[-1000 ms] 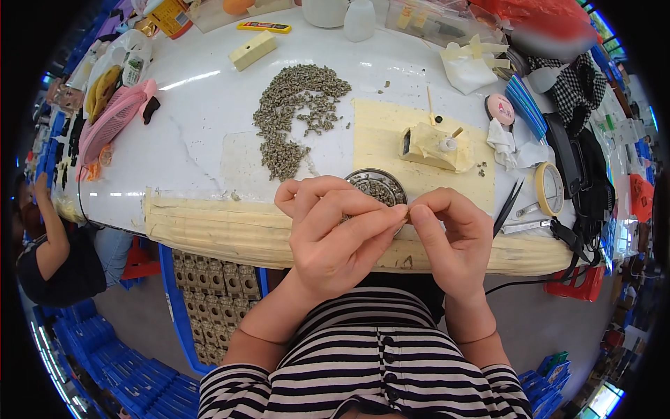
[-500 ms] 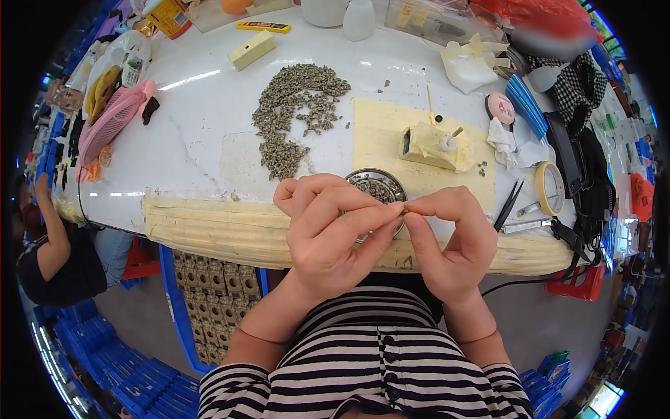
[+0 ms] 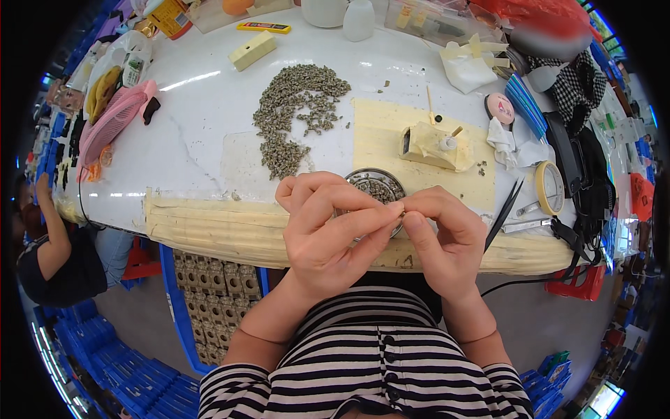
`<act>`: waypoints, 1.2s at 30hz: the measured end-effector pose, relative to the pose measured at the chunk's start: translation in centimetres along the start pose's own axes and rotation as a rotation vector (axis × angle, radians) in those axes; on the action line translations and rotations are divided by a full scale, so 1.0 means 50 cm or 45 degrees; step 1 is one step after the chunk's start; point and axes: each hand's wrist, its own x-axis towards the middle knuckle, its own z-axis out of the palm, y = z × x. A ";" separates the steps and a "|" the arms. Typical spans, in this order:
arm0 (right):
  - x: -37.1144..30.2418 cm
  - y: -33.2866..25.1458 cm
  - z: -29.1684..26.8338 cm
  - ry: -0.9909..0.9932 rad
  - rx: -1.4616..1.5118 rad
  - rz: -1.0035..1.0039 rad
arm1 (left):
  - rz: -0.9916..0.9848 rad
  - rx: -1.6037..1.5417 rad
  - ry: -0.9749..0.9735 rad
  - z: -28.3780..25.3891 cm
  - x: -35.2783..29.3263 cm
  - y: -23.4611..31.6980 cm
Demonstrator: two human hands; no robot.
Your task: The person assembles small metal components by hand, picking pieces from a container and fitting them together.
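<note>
Over the table's near edge, my left hand (image 3: 335, 234) and my right hand (image 3: 450, 241) meet, fingertips pinched together. Between them is a tiny metal part (image 3: 403, 214), mostly covered by the fingers. Just behind the fingertips sits a round metal dish (image 3: 400, 183) holding many small grey metal parts (image 3: 377, 187), partly hidden by my left hand. Black tweezers (image 3: 504, 215) slant beside my right hand, their lower end reaching its outer edge; I cannot tell whether that hand also holds them. A large loose pile of similar metal parts (image 3: 286, 98) lies farther back.
A tape-wrapped block (image 3: 436, 145) stands on a yellowish sheet (image 3: 377, 126). At right are a tape roll (image 3: 550, 188) and a black strap (image 3: 569, 234). A pink mesh bag (image 3: 115, 126) lies left. Below the table is a blue crate (image 3: 169, 279) of metal castings; another person (image 3: 59, 258) sits far left.
My right hand has shifted slightly left and its fingers have closed in toward the pinch. More of the tweezers shows beside it. My left hand has barely moved.
</note>
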 end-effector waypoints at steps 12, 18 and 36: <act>0.007 -0.009 0.008 0.113 -0.354 -0.427 | -0.011 0.048 -0.018 0.000 0.003 0.005; -0.004 0.004 -0.001 0.029 -0.021 -0.061 | -0.001 0.004 -0.047 -0.006 0.002 0.005; 0.010 -0.011 -0.003 0.084 -0.390 -0.477 | 0.008 0.086 -0.048 -0.002 0.002 0.009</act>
